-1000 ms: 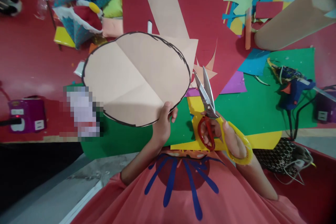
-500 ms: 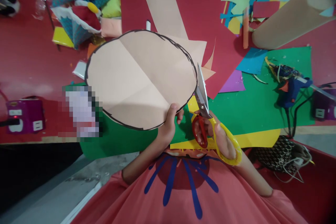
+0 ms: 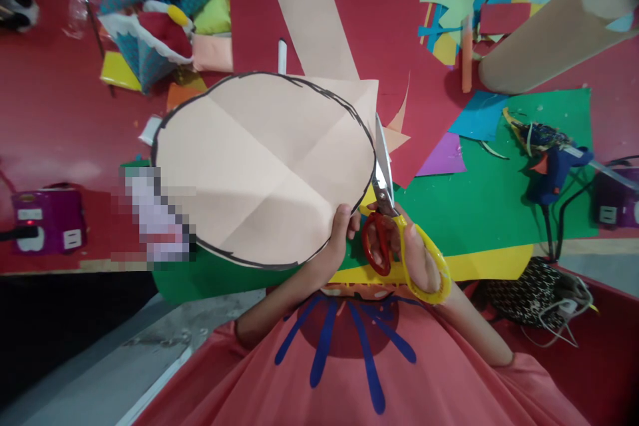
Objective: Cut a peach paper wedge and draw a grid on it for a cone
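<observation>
- Beige paper oval (image 3: 264,166), black outline, visible creases: one, centre of frame, held by its lower-right rim.
- Left hand (image 3: 337,243): pinched closed on that rim, thumb on top, fingers under; probably placed there to steady the edge near the blades.
- Right hand (image 3: 418,259): wrapped round one pair of scissors (image 3: 384,198), thumb in yellow loop, fingers in red; likely angled so blades follow the oval's right rim. Blade gap: can't tell, oval hides part.
- One white marker (image 3: 282,56) and one long beige paper strip (image 3: 312,10), top centre.
- One blue glue gun (image 3: 554,173), right.
- Two purple power sockets (image 3: 50,219), left and right edges.
- Three blue-patterned, white-trimmed cones (image 3: 140,53), upper left.
</observation>
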A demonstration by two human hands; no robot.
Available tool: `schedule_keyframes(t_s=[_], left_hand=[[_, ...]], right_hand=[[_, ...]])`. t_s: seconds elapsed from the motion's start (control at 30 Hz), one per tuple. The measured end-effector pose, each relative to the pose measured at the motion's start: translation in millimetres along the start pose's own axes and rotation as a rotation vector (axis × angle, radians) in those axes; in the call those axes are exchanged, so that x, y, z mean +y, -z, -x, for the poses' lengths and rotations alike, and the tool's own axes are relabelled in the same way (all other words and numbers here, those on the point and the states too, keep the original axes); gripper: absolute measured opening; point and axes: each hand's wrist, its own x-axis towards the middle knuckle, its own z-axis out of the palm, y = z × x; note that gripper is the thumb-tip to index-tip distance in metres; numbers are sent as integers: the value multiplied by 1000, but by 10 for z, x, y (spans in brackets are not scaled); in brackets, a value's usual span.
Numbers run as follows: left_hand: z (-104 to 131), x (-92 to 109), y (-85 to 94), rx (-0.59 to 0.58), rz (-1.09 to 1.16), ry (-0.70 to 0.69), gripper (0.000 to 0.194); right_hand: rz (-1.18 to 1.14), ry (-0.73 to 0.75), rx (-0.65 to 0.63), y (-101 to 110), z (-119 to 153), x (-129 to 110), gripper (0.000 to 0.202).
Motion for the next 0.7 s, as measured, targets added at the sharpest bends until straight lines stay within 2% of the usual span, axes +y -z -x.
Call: schedule_keyframes(t_s=[0.17, 0.43, 0.7], left_hand=[[6, -61, -11, -17, -1, -35, 55], [-30, 38, 32, -4, -16, -10, 57], [-45, 34, 66, -7, -11, -15, 51]], right_hand=[[57, 48, 2, 15, -8, 1, 47], [97, 68, 23, 82, -16, -25, 48], [120, 46, 43, 99, -9, -54, 52]])
